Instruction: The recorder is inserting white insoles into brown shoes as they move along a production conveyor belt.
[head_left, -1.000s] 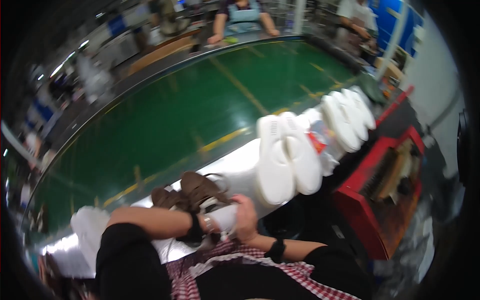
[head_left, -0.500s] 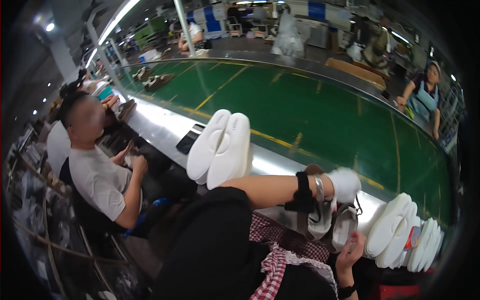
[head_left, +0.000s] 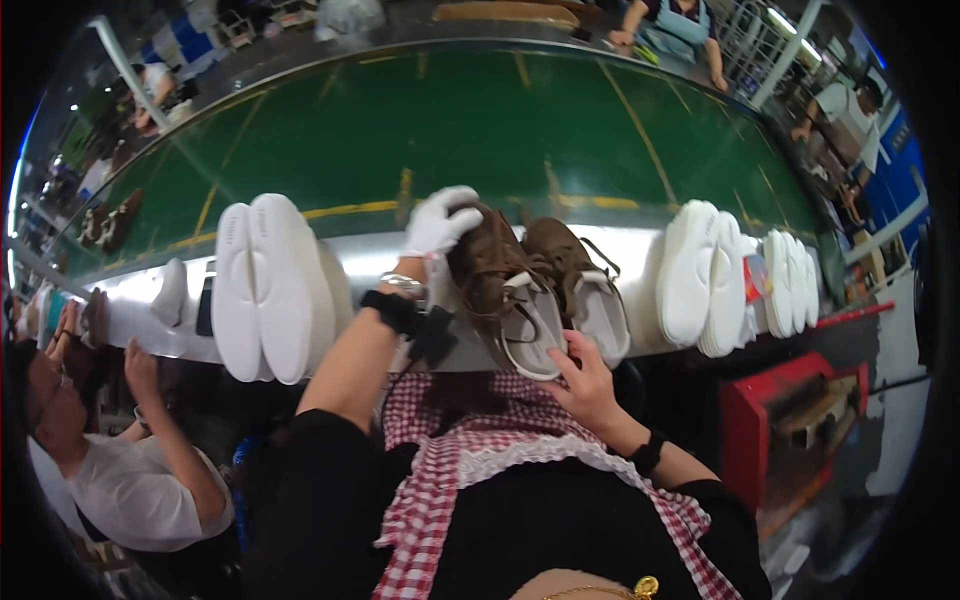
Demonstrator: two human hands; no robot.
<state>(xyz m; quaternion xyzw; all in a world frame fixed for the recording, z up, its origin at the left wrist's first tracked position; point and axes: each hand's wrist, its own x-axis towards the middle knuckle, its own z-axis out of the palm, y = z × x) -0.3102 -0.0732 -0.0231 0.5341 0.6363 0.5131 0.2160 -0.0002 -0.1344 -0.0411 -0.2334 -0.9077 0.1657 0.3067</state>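
Two brown lace-up shoes lie on the shiny metal ledge (head_left: 370, 262) in front of a green conveyor belt (head_left: 480, 130). My left hand (head_left: 437, 222), in a white glove, rests on the toe of the left brown shoe (head_left: 490, 275). My bare right hand (head_left: 585, 380) grips the white heel rim of that same shoe from below. The right brown shoe (head_left: 575, 270) lies beside it, untouched. A black strap circles each of my wrists. I wear a red-and-white checked apron.
White shoe soles stand in pairs on the ledge at the left (head_left: 265, 285) and in a row at the right (head_left: 715, 275). A person in a white shirt (head_left: 130, 470) sits at my left. A red bin (head_left: 800, 420) stands at the lower right. Other people work across the belt.
The view has swung back to the centre of the belt. My gloved left hand has come down onto the brown shoe's toe, and my right hand now grips its heel.
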